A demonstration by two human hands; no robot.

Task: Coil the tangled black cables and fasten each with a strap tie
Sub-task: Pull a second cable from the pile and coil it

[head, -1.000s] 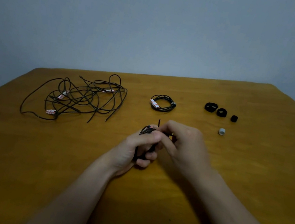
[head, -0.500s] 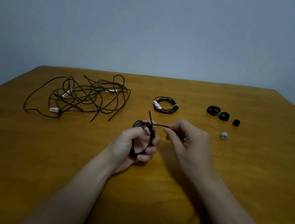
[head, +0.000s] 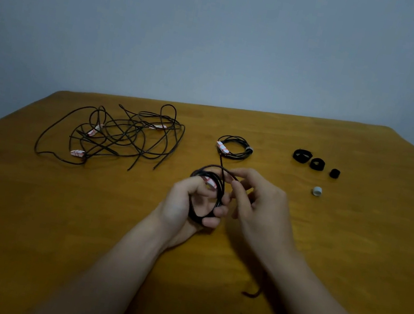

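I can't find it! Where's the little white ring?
Head view: the small white ring lies right of the right hand on the brown wooden table, nearer than three black strap rolls.

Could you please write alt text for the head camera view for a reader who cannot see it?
A person's left hand holds a black cable coil over a wooden table while the right hand pinches its loose end. Beyond lie a tangled cable pile at left, a finished coil in the middle, and strap ties at right.

Across the table (head: 25,208)
Tangled cables (head: 121,136) left, tied coil (head: 233,147) centre, strap ties (head: 317,164) right; half-wound coil (head: 219,191) just before the tied coil.
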